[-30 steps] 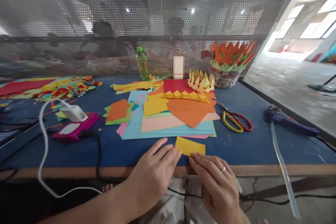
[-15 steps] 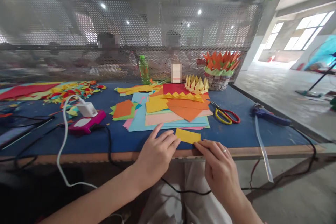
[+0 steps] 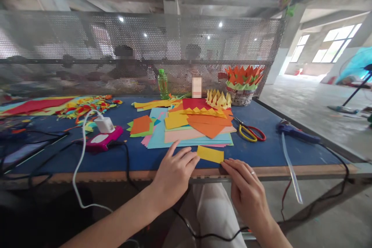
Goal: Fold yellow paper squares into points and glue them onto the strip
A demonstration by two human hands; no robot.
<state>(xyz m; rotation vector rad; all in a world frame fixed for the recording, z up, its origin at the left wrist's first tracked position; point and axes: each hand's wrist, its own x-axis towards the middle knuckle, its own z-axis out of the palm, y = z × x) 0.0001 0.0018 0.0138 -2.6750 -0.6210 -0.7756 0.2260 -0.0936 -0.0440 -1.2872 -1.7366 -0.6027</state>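
Observation:
A small yellow paper rectangle (image 3: 210, 154) lies at the near side of the blue tabletop, between my two hands. My left hand (image 3: 176, 172) has its fingertips closed on the paper's left end, with its little finger stretched away from the others; the thumb is hidden. At the lower right corner, my right hand (image 3: 247, 186) pinches the same paper between fingers and thumb, and a ring shows on one finger. Just beyond is a pile of coloured sheets, with light blue paper (image 3: 158, 139), orange paper (image 3: 207, 126) and a yellow paper piece (image 3: 176, 120) on it.
Scissors (image 3: 250, 131) and a blue glue gun (image 3: 299, 131) lie to the right. Leftward are a pink power strip (image 3: 106, 139) and a white cable. A folded yellow paper ring (image 3: 217, 99), a paper-trimmed basket (image 3: 242, 97) and a green bottle (image 3: 163, 85) stand behind.
The view has tilted upward and shifted slightly, so the table sits lower in the picture. Both hands stay at the yellow paper's ends with almost the same grip.

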